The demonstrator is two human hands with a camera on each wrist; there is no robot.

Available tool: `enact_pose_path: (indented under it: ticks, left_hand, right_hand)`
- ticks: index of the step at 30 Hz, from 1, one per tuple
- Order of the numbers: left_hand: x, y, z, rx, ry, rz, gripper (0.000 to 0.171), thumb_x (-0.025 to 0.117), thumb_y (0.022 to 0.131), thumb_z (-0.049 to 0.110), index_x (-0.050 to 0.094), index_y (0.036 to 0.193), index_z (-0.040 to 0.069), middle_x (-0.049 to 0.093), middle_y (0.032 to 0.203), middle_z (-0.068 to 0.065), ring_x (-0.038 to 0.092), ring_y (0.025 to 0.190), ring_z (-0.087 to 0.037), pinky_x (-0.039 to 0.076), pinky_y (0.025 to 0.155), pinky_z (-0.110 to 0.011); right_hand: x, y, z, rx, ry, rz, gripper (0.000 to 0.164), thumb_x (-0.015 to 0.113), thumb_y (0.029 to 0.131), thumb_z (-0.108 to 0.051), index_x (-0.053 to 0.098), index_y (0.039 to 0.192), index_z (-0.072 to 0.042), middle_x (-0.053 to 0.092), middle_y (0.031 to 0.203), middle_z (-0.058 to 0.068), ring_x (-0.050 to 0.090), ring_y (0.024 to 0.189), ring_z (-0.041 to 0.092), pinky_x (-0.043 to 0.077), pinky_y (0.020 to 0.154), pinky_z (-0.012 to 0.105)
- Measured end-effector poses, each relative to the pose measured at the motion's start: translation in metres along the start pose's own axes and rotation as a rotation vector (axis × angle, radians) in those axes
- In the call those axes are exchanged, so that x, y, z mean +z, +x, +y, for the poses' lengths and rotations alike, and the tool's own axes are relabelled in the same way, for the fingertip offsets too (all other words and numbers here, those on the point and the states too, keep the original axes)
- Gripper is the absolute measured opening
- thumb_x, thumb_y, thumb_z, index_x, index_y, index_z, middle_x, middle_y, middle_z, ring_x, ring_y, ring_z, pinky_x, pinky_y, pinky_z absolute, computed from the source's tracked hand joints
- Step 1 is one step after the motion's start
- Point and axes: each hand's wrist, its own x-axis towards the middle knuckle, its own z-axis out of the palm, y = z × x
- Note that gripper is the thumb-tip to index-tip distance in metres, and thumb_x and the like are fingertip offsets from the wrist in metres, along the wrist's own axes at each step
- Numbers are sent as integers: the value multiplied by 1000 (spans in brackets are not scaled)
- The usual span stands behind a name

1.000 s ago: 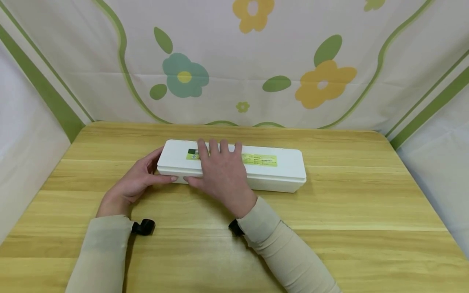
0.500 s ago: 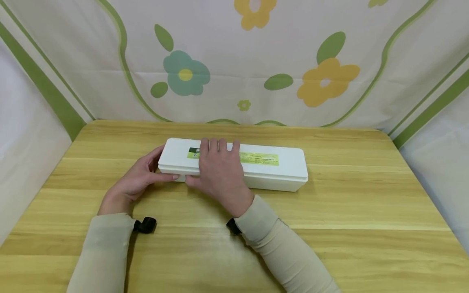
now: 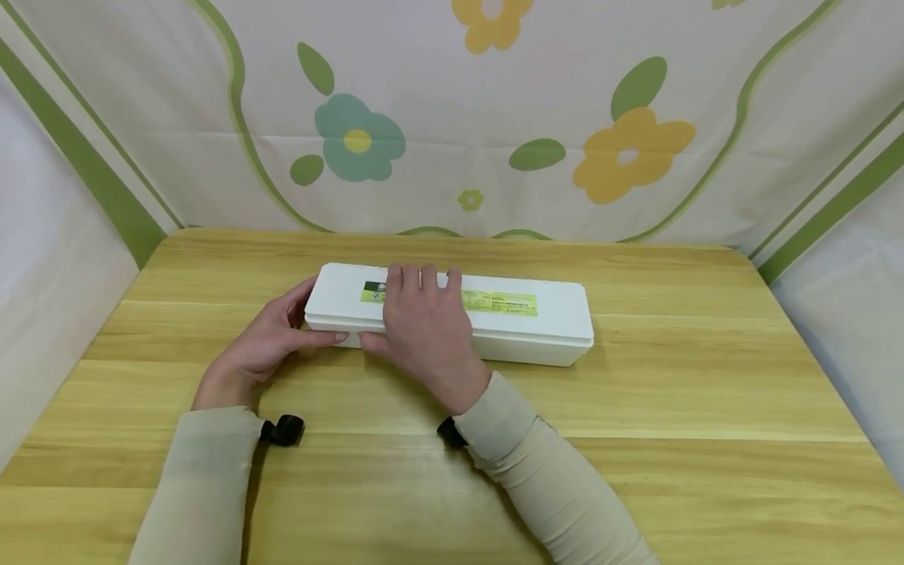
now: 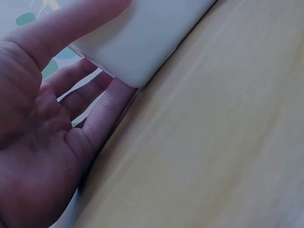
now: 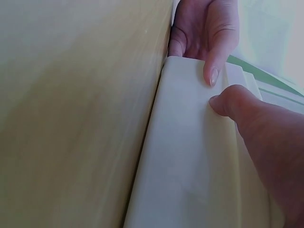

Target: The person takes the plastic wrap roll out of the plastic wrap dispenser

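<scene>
Head view: left hand (image 3: pixel 263 344) and right hand (image 3: pixel 429 333) clamp the long, white, plastic-looking lidded box (image 3: pixel 561 312); uneven pull could tilt it.

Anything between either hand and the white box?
Nothing visible. The left hand holds the white box at its left end, and the right hand grips it across the top, both in direct contact.

Box (image 3: pixel 504 323) on table (image 3: pixel 381 471), before cloth (image 3: pixel 438 102)
</scene>
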Motion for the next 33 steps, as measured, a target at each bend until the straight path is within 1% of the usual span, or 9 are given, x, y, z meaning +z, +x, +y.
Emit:
enact_pose_path:
  ticks: [4,9,12,16,19,23,25,29,33]
  left_hand:
    - [0,1,0,18,7,-12,97,84,92,1,33,171,24,45,164,-2,42,142,-17,47,104,-18]
    - [1,3,0,32,9,-20,97,84,91,1,34,170,26,48,161,-1,49,136,-18,50,102,-20]
    - [1,4,0,30,11,-18,97,85,91,1,34,170,26,48,161,-1,48,137,-18,49,102,-19]
    - [0,4,-1,24,20,-15,99,85,90,2,34,170,28,47,163,0,46,138,-18,48,103,-19]
    - [0,4,-2,25,29,-12,97,86,90,1,36,169,29,49,160,0,49,134,-20,50,101,-21]
    - [0,4,-2,29,46,-10,96,86,89,2,37,168,27,52,155,1,53,129,-21,52,99,-22]
    - [0,3,-1,25,52,-8,97,87,89,3,37,169,26,53,154,0,53,129,-21,52,99,-21]
    - [0,2,0,13,61,-1,98,88,88,3,37,169,24,54,152,1,52,130,-20,52,99,-21]
    - [0,0,-1,3,69,8,97,88,87,2,38,168,22,56,148,2,53,128,-19,53,98,-22]
  right_hand:
    - [1,0,1,-8,-8,21,96,62,80,-88,68,123,-3,74,103,6,73,96,27,57,89,51]
    - [0,0,1,-4,-16,2,100,59,81,-92,68,127,-3,76,108,8,74,99,29,57,91,51]
    - [-1,1,1,-1,-8,-18,101,58,83,-91,67,131,-3,77,111,9,73,101,29,57,92,52]
    - [-1,0,2,-7,9,-6,95,57,86,-87,67,133,-5,77,112,9,74,101,29,57,91,52]
    - [1,0,4,-20,36,18,90,58,90,-85,66,139,-9,76,113,10,74,102,32,56,90,53]
    - [0,-1,7,-41,59,4,88,56,92,-86,62,149,-18,74,118,11,73,106,34,56,93,56]
    - [-1,0,8,-49,64,-19,89,54,92,-87,59,152,-21,73,120,11,72,109,34,56,95,56]
    - [-3,1,10,-51,96,-48,92,50,92,-89,56,154,-21,71,124,11,70,114,33,54,96,56]
    - [-4,1,11,-47,117,-18,97,47,89,-93,58,153,-21,71,125,10,69,115,33,53,94,54]
